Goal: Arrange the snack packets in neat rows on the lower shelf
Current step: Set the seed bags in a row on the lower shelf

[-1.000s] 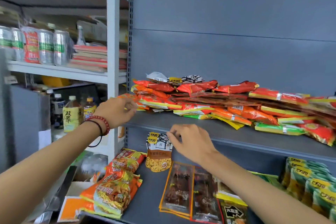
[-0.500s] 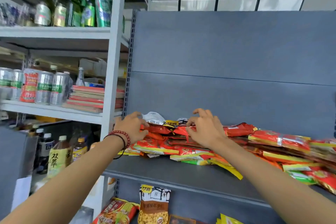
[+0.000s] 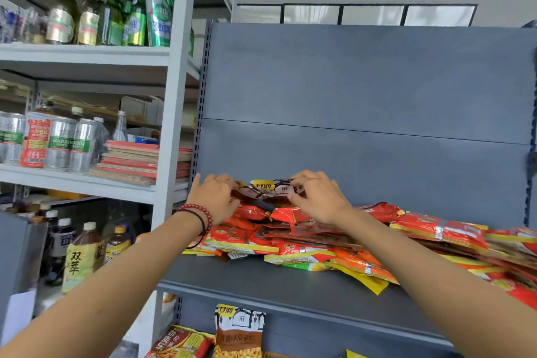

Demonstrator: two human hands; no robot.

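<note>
A loose heap of red, orange and yellow snack packets lies on the grey upper shelf. On top of the heap sits a white and brown packet with a yellow label. My left hand holds its left end and my right hand pinches its right end. The packet is lifted slightly off the heap. Below, on the lower shelf, a matching white and brown packet stands upright against the back panel, with a red and yellow packet lying beside it.
A white rack on the left carries green bottles, silver cans, stacked red booklets and drink bottles lower down. The grey back panel rises behind the heap.
Both hands have come up from the lower shelf to the top of the heap and taken hold of the white and brown packet. The view has tilted upward.
</note>
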